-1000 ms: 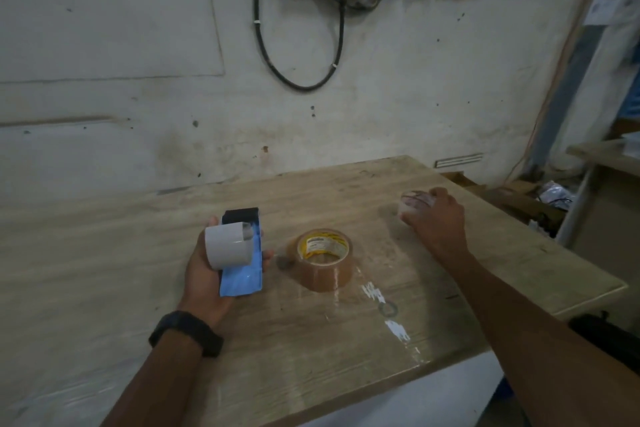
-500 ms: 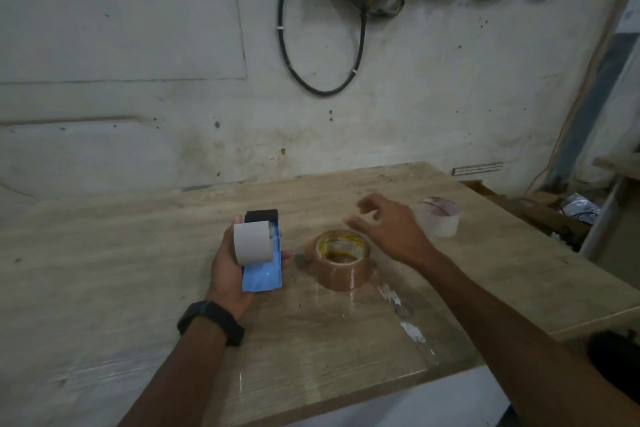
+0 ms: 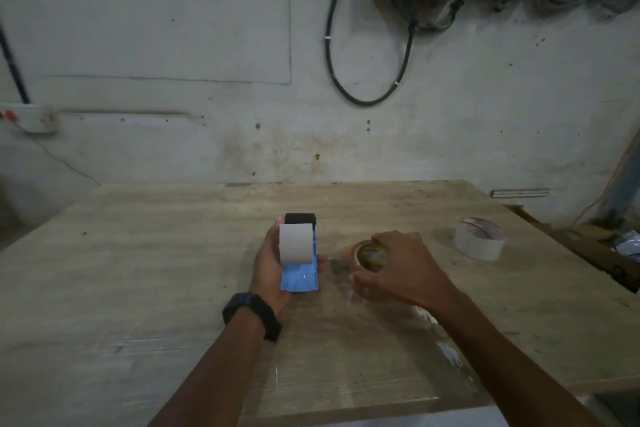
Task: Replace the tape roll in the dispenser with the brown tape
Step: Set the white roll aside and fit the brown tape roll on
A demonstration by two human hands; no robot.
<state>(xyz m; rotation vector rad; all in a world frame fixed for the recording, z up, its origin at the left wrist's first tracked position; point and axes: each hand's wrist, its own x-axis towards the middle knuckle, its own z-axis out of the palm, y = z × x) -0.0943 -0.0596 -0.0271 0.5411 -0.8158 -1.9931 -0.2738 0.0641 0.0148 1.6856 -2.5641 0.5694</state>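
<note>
now the brown tape lies flat on the table, core hole facing up, directly under the right hand, whose fingers curl over its rim, thumb on the near side; whether they grip yet, i cannot tell. just left, the left hand grips the blue dispenser upright, its hub bare. 1 pale roll sits well apart, far right.

wooden table, brown tape, white roll

Single head-worn view, angled forward and down at the table, close over it; wall faced behind.
</note>
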